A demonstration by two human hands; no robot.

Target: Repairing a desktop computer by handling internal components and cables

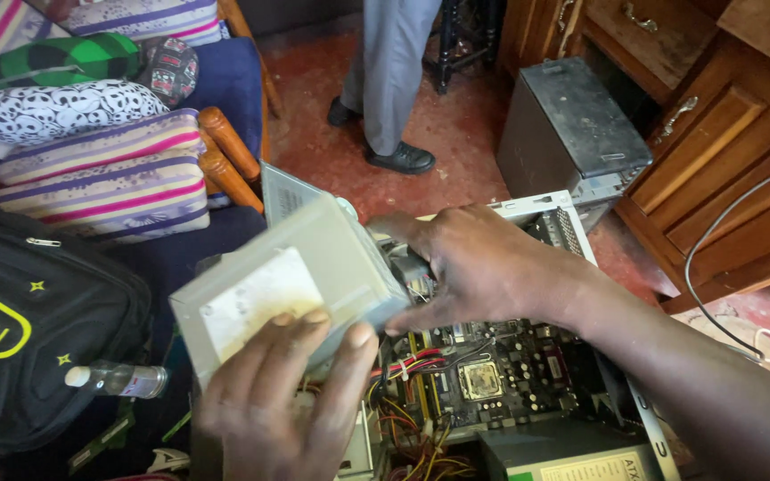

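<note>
A grey metal power supply box [314,267] with a worn pale label is lifted above an open computer case [545,209]. My left hand [287,401] grips the box from below, fingers up on its labelled face. My right hand [470,263] holds the box's far end, where its wires come out. Below lies the motherboard [483,374] with its square processor socket and bundles of red, yellow and black cables [407,410].
A second grey computer tower [572,125] stands by a wooden cabinet [724,142] at right. A black backpack [28,321] and a small plastic bottle [122,380] lie at left, beneath striped cushions [109,178]. Another person's legs [389,80] stand on the red floor.
</note>
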